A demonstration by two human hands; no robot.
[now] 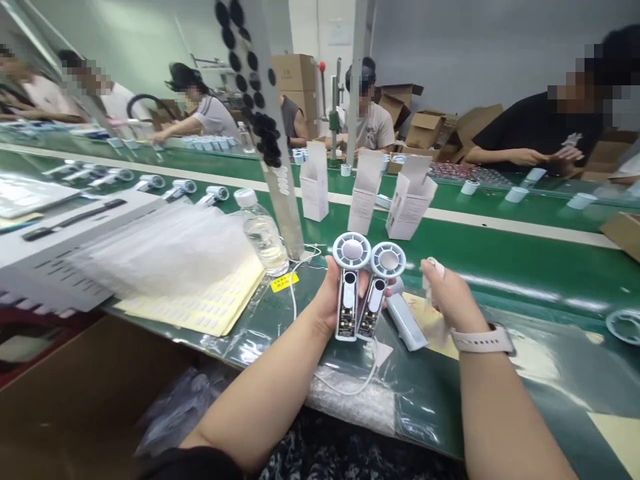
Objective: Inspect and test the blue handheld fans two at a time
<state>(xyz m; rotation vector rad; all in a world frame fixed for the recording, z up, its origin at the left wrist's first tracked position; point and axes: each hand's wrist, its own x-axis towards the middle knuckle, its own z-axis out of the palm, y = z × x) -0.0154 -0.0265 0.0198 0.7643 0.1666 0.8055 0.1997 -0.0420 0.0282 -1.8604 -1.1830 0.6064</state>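
Observation:
My left hand point(327, 297) is closed round two white handheld fans point(361, 287), held side by side and upright above the green conveyor table point(525, 267). Their round heads point up and their handles show open circuit boards. My right hand point(447, 297), with a white watch on its wrist, hovers just right of the fans with the fingers curled; a fingertip wears a white cover, and a small pale piece may be pinched in it. A third white fan body point(405, 320) lies on the table between my hands.
A water bottle point(263, 233) stands left of a metal post point(280, 133). Clear bags point(165, 250) and yellow sticker sheets point(210, 307) lie at left. Three open white cartons point(365, 193) stand behind. More fans point(150, 181) line the far belt. Other people work across the table. A cardboard box point(75, 400) sits below left.

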